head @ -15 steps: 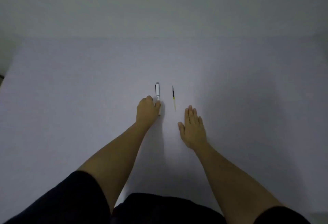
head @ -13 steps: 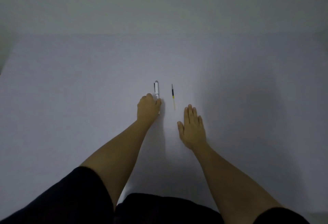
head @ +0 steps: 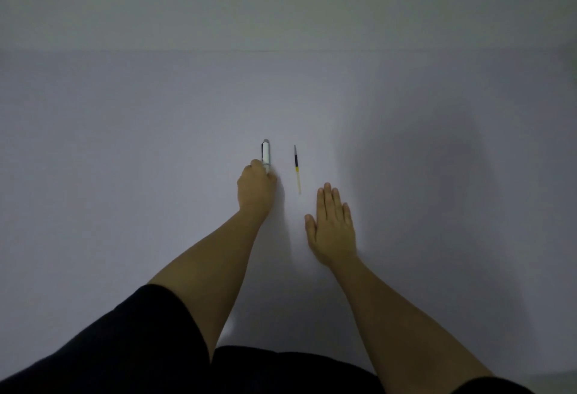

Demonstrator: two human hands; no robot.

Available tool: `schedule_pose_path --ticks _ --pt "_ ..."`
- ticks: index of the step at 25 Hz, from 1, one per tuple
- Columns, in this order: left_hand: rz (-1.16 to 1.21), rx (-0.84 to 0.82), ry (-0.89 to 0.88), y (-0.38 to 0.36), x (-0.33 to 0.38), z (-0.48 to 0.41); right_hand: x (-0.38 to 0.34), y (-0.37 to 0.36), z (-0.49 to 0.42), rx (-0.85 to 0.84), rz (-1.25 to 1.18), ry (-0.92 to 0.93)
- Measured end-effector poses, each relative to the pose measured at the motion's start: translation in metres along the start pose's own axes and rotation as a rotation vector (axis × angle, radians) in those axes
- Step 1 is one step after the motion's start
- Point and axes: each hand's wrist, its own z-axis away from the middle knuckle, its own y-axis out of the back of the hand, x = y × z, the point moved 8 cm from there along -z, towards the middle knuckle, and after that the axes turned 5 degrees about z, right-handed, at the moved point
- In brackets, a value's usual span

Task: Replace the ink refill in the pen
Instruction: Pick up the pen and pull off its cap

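A white pen (head: 266, 152) with a grey cap end lies on the pale table (head: 125, 159), pointing away from me. My left hand (head: 255, 187) is curled over the pen's near end, and its fingers close around the barrel. Just right of it lies a thin ink refill (head: 297, 168), dark at the far end, yellow in the middle, clear toward me. My right hand (head: 332, 226) rests flat on the table, fingers together, just right of and below the refill's near tip, holding nothing.
The table's far edge meets a plain wall (head: 281, 3). Dark sleeves (head: 125, 347) and dark clothing fill the bottom of the view.
My left hand has closed further over the pen's near end, hiding more of the barrel. The right hand and the refill have stayed put.
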Motion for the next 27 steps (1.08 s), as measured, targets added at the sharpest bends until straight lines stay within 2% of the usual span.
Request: schedule_pose_path --ticks 2,4,7,10,14,17,27 --pt "0.018 -0.005 -0.041 0.007 0.000 0.003 0.001 0.003 0.001 -0.014 -0.038 0.003" --pt "0.050 -0.043 -0.127 0.014 0.003 0.007 0.000 0.019 -0.004 0.042 -0.160 -0.008" --pt "0.084 -0.137 -0.276 0.029 0.008 0.015 0.002 0.054 -0.023 0.121 -0.587 -0.118" --pt "0.077 -0.174 -0.405 0.046 0.012 0.028 -0.013 0.080 -0.039 0.066 -0.873 -0.183" --pt "0.068 -0.158 -0.579 0.058 0.030 0.048 -0.040 0.096 -0.042 -0.002 -1.069 -0.170" --pt "0.064 -0.106 -0.663 0.064 0.042 0.059 -0.047 0.095 -0.036 -0.021 -1.303 -0.215" --pt "0.062 0.035 -0.711 0.084 0.049 0.067 -0.056 0.103 -0.024 -0.018 -1.391 -0.186"
